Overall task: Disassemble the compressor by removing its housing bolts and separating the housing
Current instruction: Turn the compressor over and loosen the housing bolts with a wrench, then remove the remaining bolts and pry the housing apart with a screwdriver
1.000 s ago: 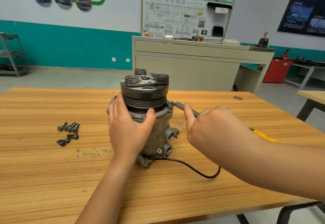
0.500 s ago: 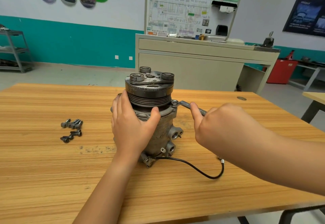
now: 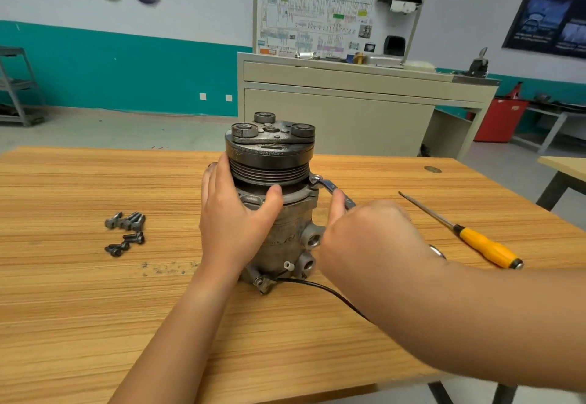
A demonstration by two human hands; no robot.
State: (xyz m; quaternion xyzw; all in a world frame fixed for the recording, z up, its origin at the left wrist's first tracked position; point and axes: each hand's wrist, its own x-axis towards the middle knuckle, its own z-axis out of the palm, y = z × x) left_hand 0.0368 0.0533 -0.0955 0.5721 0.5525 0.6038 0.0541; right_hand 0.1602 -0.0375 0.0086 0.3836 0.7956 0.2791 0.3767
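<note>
Reaching in from the near edge of the wooden bench [image 3: 95, 308], two bare forearms met at a compressor [image 3: 269, 156] that stood upright on its end near the middle of the top, with the pulley and clutch plate uppermost. The left hand [image 3: 234, 222] gripped the compressor's body just under the grooved pulley, its fingers curled round the left side and its thumb hooked across the front flange. The right hand [image 3: 364, 235] was closed round the shank of a slim wrench [image 3: 329, 186], with the thumb laid along it. The wrench's head sat at the housing flange on the compressor's right side, just below the pulley, though the bolt under it could not be made out. A black cable [image 3: 323, 291] ran from the foot of the compressor toward the near right and vanished behind the right forearm. To the left, well apart from the compressor, loose bolts [image 3: 126, 221] lay on the bench in two small groups. To the right a screwdriver [image 3: 485, 243] with a yellow handle lay flat, its tip pointing toward the far left. Beyond the bench stood a beige cabinet [image 3: 336, 118] carrying a wiring-diagram board [image 3: 333, 13]. A red bin [image 3: 501, 119] stood to its right and a metal rack [image 3: 16, 86] at the far left, with a teal-and-white wall [image 3: 126, 70] behind.
</note>
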